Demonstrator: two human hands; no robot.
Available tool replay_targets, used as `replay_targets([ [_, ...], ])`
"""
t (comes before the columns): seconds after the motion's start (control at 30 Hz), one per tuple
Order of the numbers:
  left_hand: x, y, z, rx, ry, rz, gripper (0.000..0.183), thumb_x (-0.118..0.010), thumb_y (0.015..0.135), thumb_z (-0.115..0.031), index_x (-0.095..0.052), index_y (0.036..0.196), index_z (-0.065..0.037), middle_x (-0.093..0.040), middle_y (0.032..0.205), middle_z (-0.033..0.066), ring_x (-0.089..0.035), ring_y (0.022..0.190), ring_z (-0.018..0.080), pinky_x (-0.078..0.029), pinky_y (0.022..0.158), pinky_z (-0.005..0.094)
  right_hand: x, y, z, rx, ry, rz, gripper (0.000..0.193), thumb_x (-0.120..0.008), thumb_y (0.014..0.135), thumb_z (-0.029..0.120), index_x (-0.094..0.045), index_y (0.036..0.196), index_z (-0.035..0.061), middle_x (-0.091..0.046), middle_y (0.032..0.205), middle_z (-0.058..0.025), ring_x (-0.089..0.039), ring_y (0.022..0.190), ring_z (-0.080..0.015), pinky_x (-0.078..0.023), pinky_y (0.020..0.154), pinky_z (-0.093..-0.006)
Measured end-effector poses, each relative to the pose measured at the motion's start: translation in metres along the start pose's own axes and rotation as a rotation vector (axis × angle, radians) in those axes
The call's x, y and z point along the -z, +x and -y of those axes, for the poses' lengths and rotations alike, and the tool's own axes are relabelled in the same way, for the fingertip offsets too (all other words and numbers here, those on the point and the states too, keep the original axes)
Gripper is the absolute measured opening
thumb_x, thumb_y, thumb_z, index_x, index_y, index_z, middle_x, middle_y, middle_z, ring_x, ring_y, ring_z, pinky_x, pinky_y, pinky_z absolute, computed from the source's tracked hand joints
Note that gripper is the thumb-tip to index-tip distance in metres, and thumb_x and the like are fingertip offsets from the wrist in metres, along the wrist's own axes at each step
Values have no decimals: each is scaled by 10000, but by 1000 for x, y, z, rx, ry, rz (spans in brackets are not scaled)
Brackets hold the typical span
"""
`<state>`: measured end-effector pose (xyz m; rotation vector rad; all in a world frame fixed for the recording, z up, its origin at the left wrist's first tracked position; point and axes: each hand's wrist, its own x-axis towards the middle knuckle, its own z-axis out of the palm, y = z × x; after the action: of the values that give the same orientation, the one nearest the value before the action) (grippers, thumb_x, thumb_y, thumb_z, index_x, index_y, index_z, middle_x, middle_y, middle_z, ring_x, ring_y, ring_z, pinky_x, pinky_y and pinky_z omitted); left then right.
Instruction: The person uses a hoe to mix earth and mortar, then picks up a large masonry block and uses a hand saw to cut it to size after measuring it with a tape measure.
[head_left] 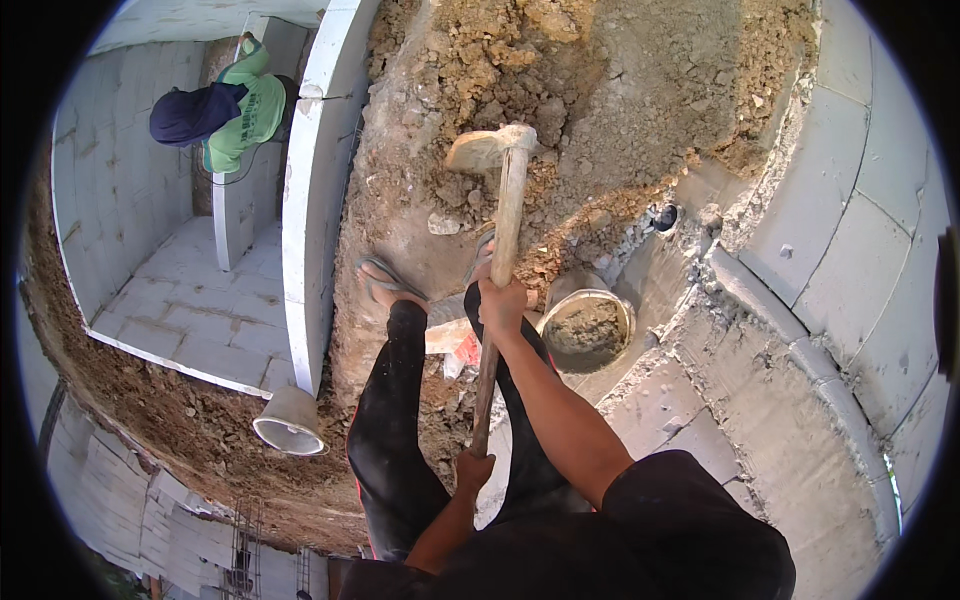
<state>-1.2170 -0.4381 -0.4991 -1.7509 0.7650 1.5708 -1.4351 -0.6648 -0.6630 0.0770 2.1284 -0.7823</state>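
I hold a hoe with a long wooden handle (511,200) and a broad, soil-coated blade (478,151). Around the middle of the handle my right hand (503,305) is closed. Close to my body, my left hand (472,470) grips the handle's lower end. The blade is over loose brown soil (500,85) ahead of my feet; whether it touches the ground I cannot tell. Just right of my right hand stands a bucket (628,322) with grey-brown, mortar-like material (588,328) inside.
A white block wall (312,190) runs along my left; behind it a person (245,110) in green bends over. An upturned-looking pale bucket (290,420) lies outside the wall. A dark pipe end (665,217) sticks up near rubble. Block walling (850,200) rises on the right.
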Motion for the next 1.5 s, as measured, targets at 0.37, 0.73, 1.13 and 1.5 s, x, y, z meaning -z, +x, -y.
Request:
replay_targets([
  [0.37,22,49,-47,-144,27,-22,311,-781,738,-242,-740,848,46,-725,759,237,-745,748,373,-561,690,467,33,38,77,52,155,-121,111,-675,882,56,-585,829,18,-527,600,-8,-499,425,-113,-376,380,-315],
  [0.73,54,39,-128,-122,105,-61,275,-739,781,-234,-765,895,14,-733,829,250,-741,830,415,-559,742,484,53,102,53,208,101,-283,99,-688,849,80,-605,832,29,-544,631,-17,-483,437,-102,-354,392,-305],
  [1.13,78,33,-142,-148,92,-133,300,-754,775,-266,-768,929,-9,-736,820,236,-734,807,417,-564,745,496,36,61,127,58,361,-154,187,-699,858,108,-558,764,29,-502,603,-5,-480,443,-132,-388,405,-315],
  [1.5,62,-154,-266,-525,282,271,434,-790,803,-405,-729,914,10,-714,788,215,-728,786,385,-556,740,481,206,37,263,73,232,44,177,-684,908,97,-556,992,7,-571,734,-34,-577,545,-131,-501,487,-295],
])
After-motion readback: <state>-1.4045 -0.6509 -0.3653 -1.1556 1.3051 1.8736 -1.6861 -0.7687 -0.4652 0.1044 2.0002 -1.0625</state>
